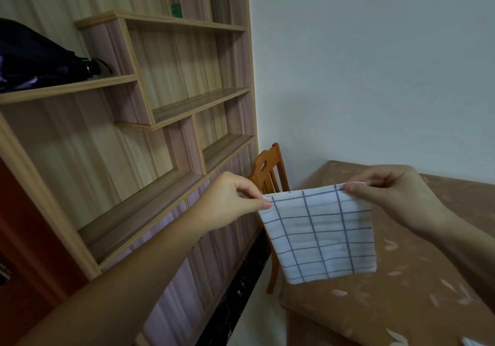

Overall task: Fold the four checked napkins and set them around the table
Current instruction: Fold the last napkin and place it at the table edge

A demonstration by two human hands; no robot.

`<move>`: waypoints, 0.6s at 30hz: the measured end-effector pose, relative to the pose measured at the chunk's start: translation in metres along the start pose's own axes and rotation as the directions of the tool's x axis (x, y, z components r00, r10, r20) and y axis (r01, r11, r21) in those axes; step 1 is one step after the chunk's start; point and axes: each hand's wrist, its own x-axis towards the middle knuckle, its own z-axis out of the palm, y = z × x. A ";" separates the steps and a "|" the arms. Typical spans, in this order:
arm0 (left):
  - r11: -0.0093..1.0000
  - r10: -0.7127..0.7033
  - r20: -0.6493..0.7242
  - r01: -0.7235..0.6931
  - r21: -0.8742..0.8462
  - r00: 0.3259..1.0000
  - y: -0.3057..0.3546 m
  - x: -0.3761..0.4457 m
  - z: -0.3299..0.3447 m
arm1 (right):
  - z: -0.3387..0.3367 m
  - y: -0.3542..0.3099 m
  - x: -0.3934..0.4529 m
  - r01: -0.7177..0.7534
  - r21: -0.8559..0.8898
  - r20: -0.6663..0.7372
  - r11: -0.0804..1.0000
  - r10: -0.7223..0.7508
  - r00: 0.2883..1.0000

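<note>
I hold the white cloth napkin with blue checks [320, 234] in the air above the edge of the brown patterned table [401, 292]. My left hand [233, 201] pinches its upper left corner, my right hand [388, 190] pinches the upper right one.

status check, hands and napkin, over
Left hand and right hand each grip a top corner. Checked napkin hangs folded above table. Nothing in the way.
</note>
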 end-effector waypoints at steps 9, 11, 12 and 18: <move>0.975 -0.051 -0.119 0.024 -0.219 0.992 -0.001 0.000 0.001 | -0.001 -0.007 0.000 0.013 0.018 -0.002 1.000 -0.013 1.000; 0.979 -0.081 -0.077 0.065 -0.194 0.994 0.000 0.001 0.000 | -0.002 -0.005 0.000 0.010 0.013 -0.022 1.000 -0.010 1.000; 0.982 -0.078 -0.061 0.066 -0.177 0.995 0.000 0.002 0.000 | -0.002 -0.005 0.001 0.010 0.005 -0.035 1.000 -0.010 0.999; 0.923 -0.129 -0.125 0.073 -0.378 0.984 0.003 0.001 0.008 | -0.003 0.003 0.001 0.026 -0.212 0.040 0.977 -0.018 0.999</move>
